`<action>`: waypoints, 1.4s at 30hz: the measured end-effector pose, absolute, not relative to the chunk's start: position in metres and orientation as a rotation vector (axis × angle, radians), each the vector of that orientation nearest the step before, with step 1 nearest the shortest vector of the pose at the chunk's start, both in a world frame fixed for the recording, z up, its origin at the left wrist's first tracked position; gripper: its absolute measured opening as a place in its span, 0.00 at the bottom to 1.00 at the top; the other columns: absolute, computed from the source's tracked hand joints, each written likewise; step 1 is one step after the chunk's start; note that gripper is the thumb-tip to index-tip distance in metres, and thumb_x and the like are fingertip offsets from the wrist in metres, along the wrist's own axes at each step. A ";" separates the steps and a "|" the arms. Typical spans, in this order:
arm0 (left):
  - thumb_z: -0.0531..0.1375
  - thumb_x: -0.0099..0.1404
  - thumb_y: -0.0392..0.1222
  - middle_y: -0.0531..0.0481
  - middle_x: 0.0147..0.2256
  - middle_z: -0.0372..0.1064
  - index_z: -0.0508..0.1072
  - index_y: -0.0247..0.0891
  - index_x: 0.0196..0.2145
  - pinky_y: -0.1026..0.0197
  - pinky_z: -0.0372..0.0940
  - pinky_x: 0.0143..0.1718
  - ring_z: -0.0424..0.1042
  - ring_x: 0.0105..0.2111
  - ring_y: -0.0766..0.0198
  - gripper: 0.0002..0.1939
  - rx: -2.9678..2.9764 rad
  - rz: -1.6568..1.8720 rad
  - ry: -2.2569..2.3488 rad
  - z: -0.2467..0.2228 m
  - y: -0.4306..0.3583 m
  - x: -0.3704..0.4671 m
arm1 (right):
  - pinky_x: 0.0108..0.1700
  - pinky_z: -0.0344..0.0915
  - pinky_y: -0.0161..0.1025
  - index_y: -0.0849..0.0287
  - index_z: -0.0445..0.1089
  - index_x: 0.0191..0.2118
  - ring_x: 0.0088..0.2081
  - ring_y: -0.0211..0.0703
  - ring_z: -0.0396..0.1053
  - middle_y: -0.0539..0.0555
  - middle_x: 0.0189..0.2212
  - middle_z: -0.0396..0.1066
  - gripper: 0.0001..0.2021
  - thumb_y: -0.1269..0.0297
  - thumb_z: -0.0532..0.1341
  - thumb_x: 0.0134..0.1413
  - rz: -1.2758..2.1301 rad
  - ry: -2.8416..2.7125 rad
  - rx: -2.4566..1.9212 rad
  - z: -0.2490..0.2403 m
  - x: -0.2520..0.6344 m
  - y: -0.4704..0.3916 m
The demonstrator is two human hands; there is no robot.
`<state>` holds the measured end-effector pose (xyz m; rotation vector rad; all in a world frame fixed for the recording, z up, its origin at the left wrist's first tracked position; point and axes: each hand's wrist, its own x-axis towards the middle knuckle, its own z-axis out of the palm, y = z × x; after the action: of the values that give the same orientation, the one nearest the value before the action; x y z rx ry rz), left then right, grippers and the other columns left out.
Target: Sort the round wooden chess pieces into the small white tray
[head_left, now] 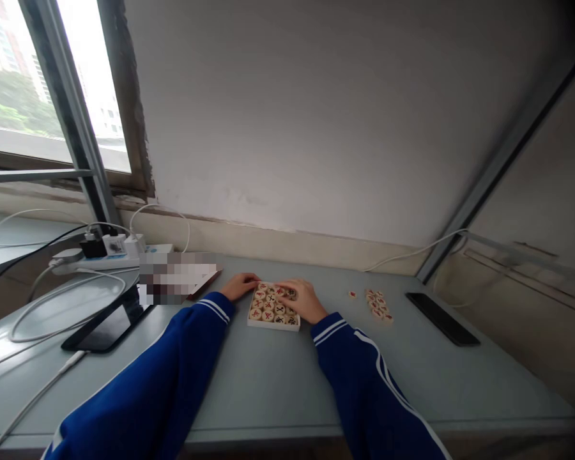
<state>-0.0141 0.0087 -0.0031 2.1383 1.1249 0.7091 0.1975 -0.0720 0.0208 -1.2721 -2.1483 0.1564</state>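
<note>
A white box [274,326] on the grey-green desk holds rows of round wooden pieces [268,315] with red or black characters. My left hand [239,286] rests at the box's upper left corner, its fingertips against the edge; whether it grips the box is unclear. Over the upper right part of the box is my right hand [304,299], fingers bent down on the pieces and hiding some of them. Too little shows to tell whether a piece is between its fingers. To the right lie a group of pieces [378,305] and one single piece [352,294].
A black tablet [108,326] with a white cable lies at the left, near a power strip [119,259] with chargers. Beside it is a partly pixelated flat item [204,279]. A long black object [442,318] lies at the right. Metal posts stand at both sides.
</note>
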 end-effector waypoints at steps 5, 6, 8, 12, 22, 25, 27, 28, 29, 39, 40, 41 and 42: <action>0.49 0.54 0.55 0.48 0.36 0.72 0.72 0.35 0.34 0.63 0.60 0.42 0.68 0.38 0.59 0.22 2.149 0.727 1.163 -0.005 0.007 -0.014 | 0.44 0.54 0.40 0.56 0.71 0.37 0.41 0.43 0.63 0.54 0.36 0.70 0.10 0.67 0.54 0.50 -0.199 -1.970 -1.706 0.020 0.255 -0.070; 0.49 0.54 0.55 0.48 0.36 0.72 0.72 0.35 0.35 0.62 0.59 0.43 0.68 0.39 0.59 0.23 2.153 0.733 1.167 -0.006 0.007 -0.014 | 0.44 0.54 0.40 0.57 0.71 0.35 0.40 0.43 0.62 0.54 0.36 0.70 0.10 0.68 0.54 0.49 -0.270 -1.934 -1.814 0.018 0.268 -0.072; 0.49 0.54 0.55 0.47 0.37 0.72 0.72 0.34 0.36 0.61 0.59 0.44 0.67 0.39 0.58 0.23 2.157 0.741 1.180 -0.007 0.006 -0.014 | 0.43 0.52 0.42 0.59 0.71 0.33 0.41 0.45 0.61 0.56 0.35 0.70 0.10 0.70 0.53 0.48 -0.362 -1.871 -1.976 0.013 0.292 -0.078; 0.49 0.55 0.53 0.46 0.38 0.71 0.72 0.33 0.37 0.59 0.59 0.45 0.67 0.40 0.57 0.23 2.164 0.758 1.196 -0.007 0.002 -0.013 | 0.42 0.49 0.47 0.62 0.71 0.29 0.43 0.50 0.57 0.62 0.36 0.67 0.08 0.72 0.54 0.47 -0.418 -1.737 -2.105 0.008 0.320 -0.092; 0.50 0.57 0.47 0.45 0.41 0.70 0.71 0.33 0.40 0.61 0.59 0.45 0.67 0.41 0.58 0.19 2.149 0.795 1.275 -0.006 -0.011 -0.011 | 0.45 0.55 0.42 0.55 0.70 0.41 0.44 0.45 0.60 0.56 0.42 0.67 0.13 0.68 0.54 0.50 -0.232 -1.905 -1.806 0.031 0.267 -0.090; 0.49 0.58 0.46 0.45 0.41 0.70 0.71 0.33 0.40 0.61 0.59 0.45 0.67 0.41 0.58 0.19 2.167 0.772 1.292 -0.005 -0.014 -0.011 | 0.48 0.57 0.39 0.53 0.70 0.42 0.45 0.41 0.63 0.52 0.43 0.67 0.13 0.62 0.57 0.49 0.214 -2.290 -1.252 0.030 0.210 -0.092; 0.49 0.59 0.45 0.45 0.41 0.70 0.71 0.33 0.41 0.61 0.59 0.45 0.67 0.41 0.59 0.19 2.183 0.775 1.287 -0.005 -0.014 -0.011 | 0.50 0.57 0.40 0.54 0.71 0.40 0.46 0.42 0.63 0.52 0.43 0.67 0.11 0.61 0.58 0.49 0.414 -2.327 -1.016 0.026 0.182 -0.096; 0.49 0.59 0.45 0.45 0.41 0.70 0.71 0.33 0.41 0.61 0.59 0.45 0.67 0.41 0.59 0.19 2.188 0.780 1.277 -0.005 -0.014 -0.011 | 0.50 0.56 0.41 0.55 0.71 0.38 0.46 0.41 0.63 0.53 0.43 0.67 0.10 0.61 0.58 0.48 0.457 -2.305 -0.989 0.025 0.174 -0.097; 0.49 0.59 0.44 0.45 0.41 0.70 0.71 0.33 0.41 0.62 0.59 0.45 0.67 0.41 0.59 0.19 2.190 0.782 1.266 -0.005 -0.014 -0.011 | 0.51 0.56 0.41 0.55 0.72 0.36 0.46 0.41 0.63 0.53 0.42 0.68 0.09 0.61 0.59 0.48 0.481 -2.275 -0.994 0.023 0.169 -0.098; 0.50 0.59 0.45 0.45 0.38 0.71 0.71 0.31 0.41 0.61 0.59 0.43 0.67 0.38 0.60 0.18 2.180 0.760 1.289 -0.009 -0.009 -0.009 | 0.51 0.56 0.41 0.55 0.70 0.40 0.48 0.41 0.62 0.52 0.43 0.69 0.11 0.67 0.56 0.50 0.521 -2.248 -1.011 0.016 0.190 -0.092; 0.50 0.59 0.45 0.45 0.38 0.71 0.71 0.31 0.41 0.61 0.59 0.43 0.67 0.38 0.60 0.18 2.175 0.757 1.290 -0.008 -0.009 -0.009 | 0.51 0.56 0.41 0.55 0.70 0.41 0.48 0.41 0.62 0.52 0.43 0.69 0.11 0.67 0.57 0.49 0.513 -2.251 -1.020 0.016 0.189 -0.092; 0.50 0.59 0.45 0.45 0.38 0.71 0.71 0.31 0.41 0.61 0.60 0.43 0.67 0.38 0.60 0.18 2.171 0.758 1.290 -0.008 -0.009 -0.009 | 0.51 0.56 0.41 0.55 0.70 0.41 0.48 0.42 0.62 0.52 0.43 0.69 0.12 0.67 0.58 0.48 0.498 -2.251 -1.039 0.016 0.188 -0.092; 0.50 0.59 0.44 0.45 0.38 0.71 0.71 0.31 0.41 0.61 0.60 0.42 0.67 0.38 0.60 0.18 2.168 0.762 1.292 -0.008 -0.010 -0.009 | 0.50 0.57 0.42 0.55 0.70 0.40 0.47 0.43 0.63 0.53 0.42 0.69 0.12 0.67 0.58 0.47 0.476 -2.247 -1.064 0.016 0.187 -0.092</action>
<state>-0.0086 -0.0096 -0.0079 2.1683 1.2917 0.7615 0.1873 -0.0917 0.0159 -1.0638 -2.2467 0.4764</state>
